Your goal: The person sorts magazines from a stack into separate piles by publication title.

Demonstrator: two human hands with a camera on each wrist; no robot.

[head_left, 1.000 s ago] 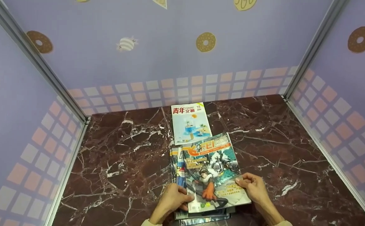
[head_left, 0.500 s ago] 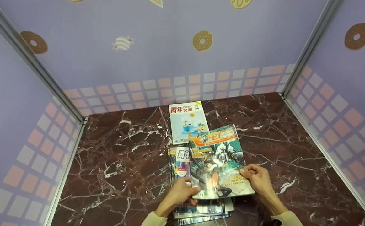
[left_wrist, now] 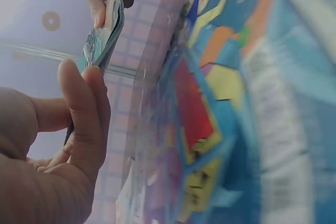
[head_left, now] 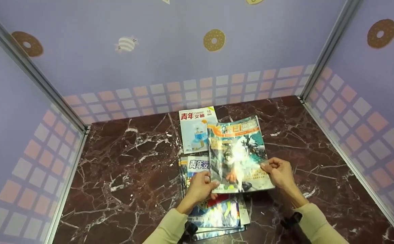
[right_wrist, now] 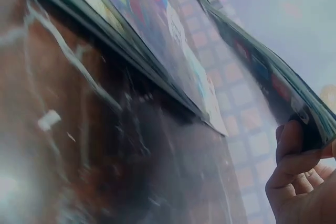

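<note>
Both hands hold up a magazine point(head_left: 224, 162) with an orange title and a teal, glossy cover. My left hand point(head_left: 202, 188) pinches its lower left edge between thumb and fingers, and my right hand point(head_left: 280, 173) grips its right edge. The cover bends slightly and reflects bright light. Beneath it lies a stack of magazines point(head_left: 213, 215), its top one blue with a red patch. In the right wrist view a gap shows between the raised magazine point(right_wrist: 257, 66) and the stack point(right_wrist: 131, 40). A white and light blue magazine point(head_left: 193, 135) lies behind the stack, partly covered from view.
The tabletop point(head_left: 132, 176) is dark red marble with white veins. Purple panels with printed doughnuts and squares enclose it, with a back wall point(head_left: 169, 61) and side walls. Metal rails point(head_left: 325, 51) run along the corners.
Both hands have lifted the teal magazine and moved it away from the body and slightly right. More of the blue magazine on top of the stack shows. The head view has shifted slightly.
</note>
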